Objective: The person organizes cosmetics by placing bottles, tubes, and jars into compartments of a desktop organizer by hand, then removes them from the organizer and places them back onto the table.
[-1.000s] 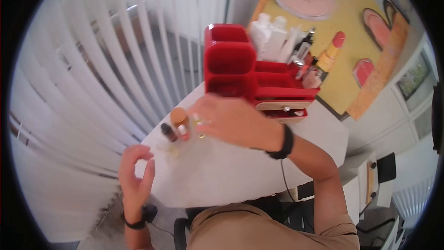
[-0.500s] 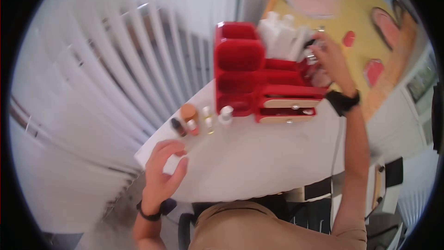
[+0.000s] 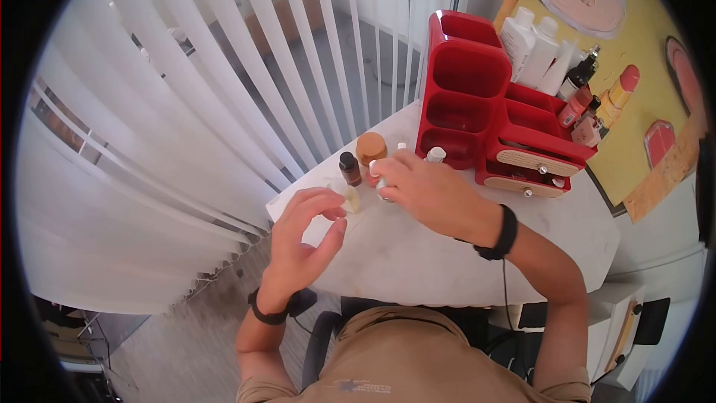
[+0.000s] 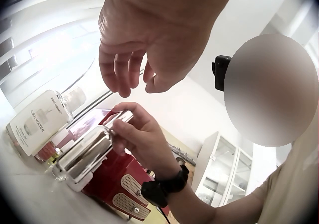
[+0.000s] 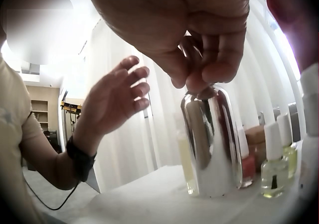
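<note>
A shiny silver bottle [image 5: 212, 149] stands upright on the white table, its top pinched between my right hand's [image 5: 174, 29] thumb and fingers. In the head view my right hand [image 3: 444, 198] covers most of it, among small bottles. My left hand [image 3: 298, 242] hovers with loosely bent fingers, holding nothing, near a clear bottle of yellowish liquid [image 3: 349, 198]. A dark bottle [image 3: 348, 168] and a jar with an orange-brown lid [image 3: 371, 147] stand just behind. To the right of the silver bottle in the right wrist view are a red polish bottle [image 5: 247, 168] and a clear polish bottle [image 5: 274, 171].
A red organizer [image 3: 466, 71] with open compartments and partly open drawers [image 3: 522, 163] stands at the table's back. White bottles [image 3: 518, 37] and cosmetics fill its right side. White vertical blinds [image 3: 224, 104] hang along the left, and a yellow board [image 3: 641, 52] is at the right.
My right hand went from the small bottles to the organizer's right side, then came back with the silver bottle. The head view has shifted; my left hand stays raised near the small bottles.
</note>
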Tool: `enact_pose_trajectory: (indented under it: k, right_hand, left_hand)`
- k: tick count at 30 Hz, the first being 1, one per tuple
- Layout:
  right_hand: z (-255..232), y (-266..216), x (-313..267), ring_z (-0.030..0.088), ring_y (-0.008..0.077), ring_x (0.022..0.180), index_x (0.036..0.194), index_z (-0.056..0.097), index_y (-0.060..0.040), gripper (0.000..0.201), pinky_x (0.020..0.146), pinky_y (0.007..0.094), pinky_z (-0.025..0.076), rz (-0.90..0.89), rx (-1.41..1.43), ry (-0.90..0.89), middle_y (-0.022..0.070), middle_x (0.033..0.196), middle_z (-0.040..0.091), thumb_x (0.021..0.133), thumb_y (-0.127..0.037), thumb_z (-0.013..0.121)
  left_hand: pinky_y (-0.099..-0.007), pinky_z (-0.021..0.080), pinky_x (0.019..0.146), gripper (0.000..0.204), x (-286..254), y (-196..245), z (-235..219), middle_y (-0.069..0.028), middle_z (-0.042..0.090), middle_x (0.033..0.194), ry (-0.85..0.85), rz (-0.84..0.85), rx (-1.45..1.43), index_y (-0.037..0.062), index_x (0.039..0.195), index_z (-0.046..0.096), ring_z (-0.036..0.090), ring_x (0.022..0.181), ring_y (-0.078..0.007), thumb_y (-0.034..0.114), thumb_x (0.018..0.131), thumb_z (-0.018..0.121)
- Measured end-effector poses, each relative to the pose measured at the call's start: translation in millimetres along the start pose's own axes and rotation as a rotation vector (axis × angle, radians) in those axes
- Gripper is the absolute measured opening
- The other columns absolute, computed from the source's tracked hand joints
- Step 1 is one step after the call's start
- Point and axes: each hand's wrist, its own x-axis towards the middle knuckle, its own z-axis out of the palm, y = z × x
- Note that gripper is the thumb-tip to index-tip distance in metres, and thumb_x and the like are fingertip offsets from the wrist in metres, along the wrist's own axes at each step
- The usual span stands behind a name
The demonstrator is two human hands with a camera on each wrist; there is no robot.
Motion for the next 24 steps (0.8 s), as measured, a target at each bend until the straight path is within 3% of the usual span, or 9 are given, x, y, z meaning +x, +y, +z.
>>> enact_pose_trajectory:
  k: [5, 10, 11, 12, 15, 16, 17, 21, 24]
  right_hand:
    - [28, 9, 12, 0.065, 0.0325, 0.089, 0.127, 0.053, -0.0115, 0.031, 0.073, 0.0407, 0.055, 0.067, 0.025, -0.131, 0.0111, 0.111, 0.059, 0.1, -0.024, 0.061]
    - [-54, 13, -25, 0.066, 0.0296, 0.085, 0.126, 0.059, -0.0117, 0.039, 0.073, 0.0399, 0.055, 0.2, -0.004, 0.052, 0.0095, 0.109, 0.062, 0.092, -0.025, 0.072]
    - [-77, 19, -35, 0.067, 0.0254, 0.084, 0.121, 0.063, -0.0104, 0.037, 0.073, 0.0371, 0.055, 0.21, -0.121, 0.181, 0.008, 0.107, 0.064, 0.089, -0.023, 0.076]
    - [-99, 32, -49, 0.069, 0.0284, 0.091, 0.119, 0.063, -0.0097, 0.032, 0.076, 0.0405, 0.056, 0.269, -0.118, 0.243, 0.0111, 0.114, 0.064, 0.091, -0.024, 0.07]
    - [-160, 80, -98, 0.069, 0.0208, 0.081, 0.119, 0.064, -0.0092, 0.033, 0.075, 0.0348, 0.056, 0.509, -0.261, 0.583, 0.0089, 0.099, 0.07, 0.091, -0.023, 0.073]
    - [-181, 80, -104, 0.069, 0.0227, 0.082, 0.119, 0.063, -0.0083, 0.032, 0.075, 0.0346, 0.055, 0.694, -0.083, 0.645, 0.0098, 0.097, 0.07, 0.092, -0.022, 0.073]
    - [-194, 104, -127, 0.07, 0.0271, 0.085, 0.118, 0.062, -0.0062, 0.032, 0.075, 0.0373, 0.054, 0.652, -0.5, 0.658, 0.0129, 0.094, 0.071, 0.093, -0.024, 0.071]
    - [-190, 138, -157, 0.069, 0.035, 0.088, 0.112, 0.064, -0.0047, 0.03, 0.076, 0.0424, 0.053, 0.822, -0.532, 0.413, 0.0198, 0.093, 0.069, 0.093, -0.028, 0.067]
    - [-186, 153, -158, 0.069, 0.0371, 0.086, 0.109, 0.065, -0.0044, 0.029, 0.076, 0.0432, 0.053, 0.722, -0.528, 0.41, 0.0206, 0.092, 0.068, 0.093, -0.028, 0.067]
  left_hand:
    - [-0.0316, 0.053, 0.08, 0.034, -7, -4, -5, -0.0138, 0.066, 0.112, 0.066, -0.031, 0.02, 0.001, 0.115, 0.065, 0.067, 0.086, -0.0202, -0.008, 0.082, 0.07]
    - [-0.0327, 0.052, 0.082, 0.034, -5, -6, 1, -0.0147, 0.065, 0.109, 0.065, 0.018, 0.038, -0.0002, 0.111, 0.064, 0.065, 0.085, -0.0229, -0.012, 0.079, 0.066]
    - [-0.0328, 0.052, 0.081, 0.034, -4, -4, 4, -0.0147, 0.065, 0.109, 0.059, 0.015, 0.006, -0.0003, 0.111, 0.064, 0.066, 0.085, -0.0226, -0.012, 0.079, 0.066]
    - [-0.0328, 0.052, 0.081, 0.034, -3, -1, 6, -0.0147, 0.065, 0.109, 0.055, 0.007, -0.01, -0.0003, 0.111, 0.064, 0.066, 0.085, -0.0222, -0.012, 0.079, 0.066]
    - [-0.0327, 0.053, 0.081, 0.035, 1, 6, 14, -0.0147, 0.065, 0.109, 0.026, 0.015, -0.033, -0.0004, 0.112, 0.064, 0.067, 0.085, -0.0218, -0.011, 0.079, 0.066]
    - [-0.0327, 0.053, 0.081, 0.035, 3, 7, 16, -0.0147, 0.065, 0.109, 0.024, 0.018, -0.036, -0.0004, 0.112, 0.064, 0.067, 0.085, -0.0218, -0.011, 0.079, 0.066]
    - [-0.0326, 0.053, 0.08, 0.035, 5, 7, 18, -0.0149, 0.065, 0.109, 0.008, 0.033, -0.034, 0.0, 0.112, 0.064, 0.068, 0.085, -0.0219, -0.011, 0.079, 0.067]
    - [-0.032, 0.054, 0.079, 0.034, 9, 9, 28, -0.0153, 0.066, 0.109, -0.049, 0.043, -0.057, 0.0009, 0.113, 0.065, 0.068, 0.085, -0.022, -0.009, 0.08, 0.07]
    - [-0.0319, 0.055, 0.078, 0.034, 10, 12, 32, -0.0152, 0.066, 0.109, -0.088, 0.065, -0.039, 0.0011, 0.114, 0.065, 0.069, 0.085, -0.0223, -0.007, 0.082, 0.071]
